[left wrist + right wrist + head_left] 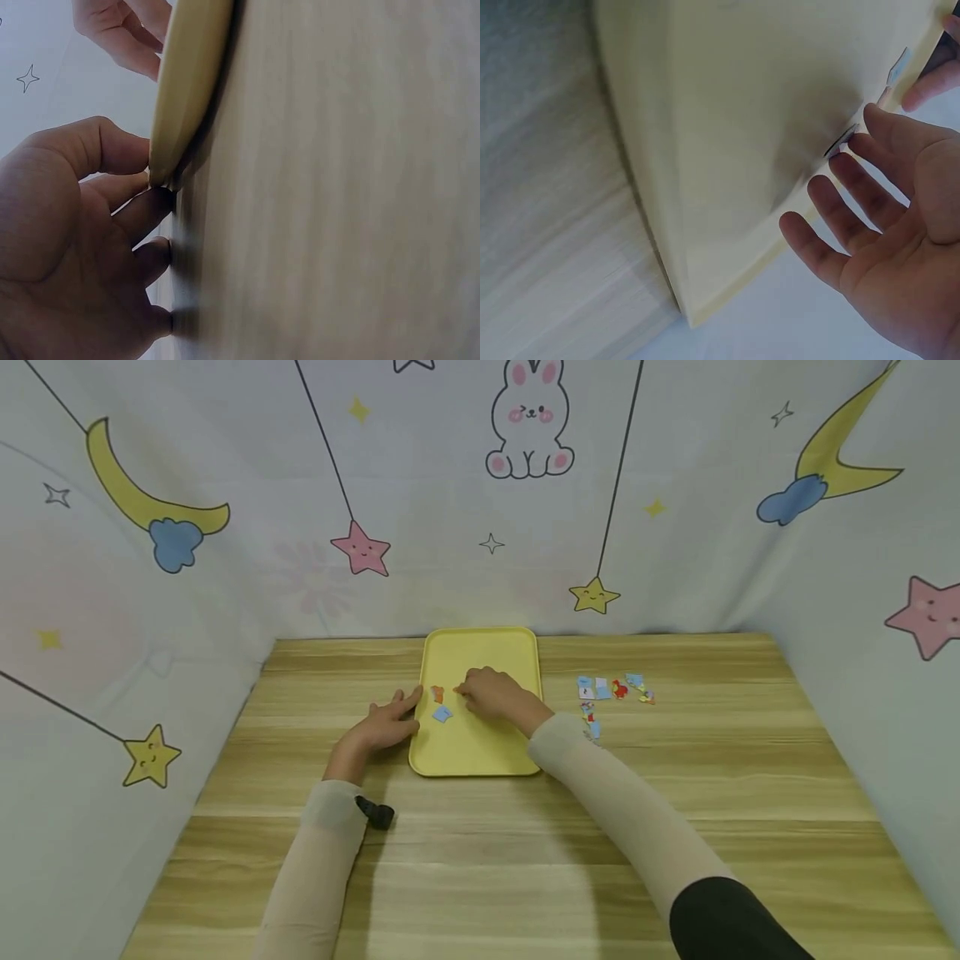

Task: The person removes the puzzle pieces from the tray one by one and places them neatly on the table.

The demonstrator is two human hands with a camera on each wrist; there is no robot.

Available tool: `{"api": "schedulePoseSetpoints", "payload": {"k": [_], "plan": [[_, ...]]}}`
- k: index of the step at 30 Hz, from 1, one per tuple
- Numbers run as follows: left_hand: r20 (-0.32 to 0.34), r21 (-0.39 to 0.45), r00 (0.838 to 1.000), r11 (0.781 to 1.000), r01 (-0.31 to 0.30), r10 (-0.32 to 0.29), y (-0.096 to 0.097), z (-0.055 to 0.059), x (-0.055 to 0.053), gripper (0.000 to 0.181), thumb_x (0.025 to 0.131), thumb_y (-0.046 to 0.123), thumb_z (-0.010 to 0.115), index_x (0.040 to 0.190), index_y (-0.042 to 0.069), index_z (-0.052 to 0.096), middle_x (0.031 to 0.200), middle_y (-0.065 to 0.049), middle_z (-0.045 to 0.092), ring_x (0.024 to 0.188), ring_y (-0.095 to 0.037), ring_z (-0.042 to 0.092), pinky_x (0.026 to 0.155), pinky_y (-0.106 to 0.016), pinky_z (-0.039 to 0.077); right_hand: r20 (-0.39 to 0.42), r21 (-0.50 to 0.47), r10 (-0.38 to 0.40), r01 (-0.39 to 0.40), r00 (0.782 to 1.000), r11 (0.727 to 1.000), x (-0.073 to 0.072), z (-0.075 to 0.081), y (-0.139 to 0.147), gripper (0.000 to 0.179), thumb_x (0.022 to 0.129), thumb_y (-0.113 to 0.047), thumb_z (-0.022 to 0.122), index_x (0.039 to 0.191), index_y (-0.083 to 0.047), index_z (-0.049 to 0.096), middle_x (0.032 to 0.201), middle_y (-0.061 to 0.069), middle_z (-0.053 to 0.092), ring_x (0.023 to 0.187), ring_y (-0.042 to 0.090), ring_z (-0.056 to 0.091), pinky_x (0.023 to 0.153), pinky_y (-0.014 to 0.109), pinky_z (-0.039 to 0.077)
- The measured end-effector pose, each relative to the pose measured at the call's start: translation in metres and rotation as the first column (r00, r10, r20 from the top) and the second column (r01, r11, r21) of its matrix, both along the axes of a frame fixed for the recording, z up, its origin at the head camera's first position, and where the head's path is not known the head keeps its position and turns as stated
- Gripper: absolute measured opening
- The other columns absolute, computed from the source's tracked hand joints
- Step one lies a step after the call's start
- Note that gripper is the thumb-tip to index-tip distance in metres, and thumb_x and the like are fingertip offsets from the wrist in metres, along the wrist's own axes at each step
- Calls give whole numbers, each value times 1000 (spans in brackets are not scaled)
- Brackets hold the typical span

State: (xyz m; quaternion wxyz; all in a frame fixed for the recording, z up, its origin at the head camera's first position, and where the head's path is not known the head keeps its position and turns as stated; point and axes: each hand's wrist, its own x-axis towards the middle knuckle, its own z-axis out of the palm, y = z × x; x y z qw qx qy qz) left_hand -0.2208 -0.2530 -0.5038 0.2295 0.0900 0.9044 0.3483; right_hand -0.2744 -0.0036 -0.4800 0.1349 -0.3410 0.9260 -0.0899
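A yellow tray [480, 752] lies on the wooden table. At its left side rests my left hand [382, 727], fingers spread, thumb and index fingertips against the rim, other fingertips down at the table. Over the tray's middle, my right hand [491, 693] reaches in from the right. Its fingertips press a small flat piece [841, 141] against the tray floor; the hand mostly hides this piece in the head view. Just left of those fingertips lie an orange printed piece [438, 694] and a light-blue piece [442, 714], both like little picture-puzzle parts.
Right of the tray, several small printed pieces [619, 689] are scattered on the table [675, 793], in blue, red and yellow. A white cloth [450, 502] with cartoon stars, moons and a rabbit hangs behind and at both sides.
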Motion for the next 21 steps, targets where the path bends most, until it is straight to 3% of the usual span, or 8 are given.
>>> {"api": "schedulePoseSetpoints", "payload": {"k": [3, 6, 10, 14, 18, 21], "plan": [[2, -5, 1000, 1000, -4, 4, 0, 0, 0, 75, 103, 25, 45, 171, 14, 14, 172, -29, -2, 150, -63, -19, 119, -71, -17, -15, 1, 0, 0, 1000, 1000, 1, 1, 2, 39, 109, -17, 58, 148, -14, 62, 130, 12, 67, 113, 27, 66, 84, 36, 58], [2, -1, 1000, 1000, -10, 10, 0, 0, 1, 75, 103, 25, 46, 171, 15, 14, 173, -27, -1, 151, -61, -18, 119, -70, -17, 13, -33, 5, -4, 1000, 999, 2, 0, 4, 32, 108, -16, 61, 137, -6, 71, 132, 11, 69, 95, 20, 63, 74, 30, 52], [-3, 5, 1000, 1000, -7, 7, 1, -1, 0, 75, 103, 24, 46, 170, 14, 15, 173, -27, 1, 154, -55, -16, 119, -69, -19, 65, -106, 39, -32, 997, 994, 1, -1, 6, 14, 104, -8, 65, 107, 1, 76, 117, 13, 75, 75, 16, 48, 67, 26, 40], [-11, 1, 1000, 1000, 5, -5, 0, -2, -1, 75, 103, 23, 46, 170, 12, 14, 173, -28, 2, 156, -52, -14, 119, -69, -20, 58, -132, 56, -48, 997, 990, -2, -3, 6, 10, 101, -6, 68, 107, -2, 75, 104, 10, 72, 83, 15, 57, 77, 26, 49], [-8, 3, 1000, 1000, 1, -1, 0, -2, -1, 75, 103, 24, 46, 170, 13, 15, 173, -27, 3, 158, -48, -12, 120, -68, -20, 27, -115, 45, -41, 999, 992, -3, -3, 5, 27, 101, -9, 70, 127, -7, 74, 128, 9, 67, 114, 27, 64, 93, 36, 56], [-10, 7, 1000, 1000, -3, 3, 0, -2, 0, 74, 104, 24, 45, 170, 14, 15, 173, -24, 6, 160, -43, -8, 120, -67, -20, 42, -103, 47, -42, 998, 994, -4, -2, 4, 33, 101, -7, 69, 134, -9, 72, 135, 8, 65, 118, 30, 61, 92, 38, 55]]}}
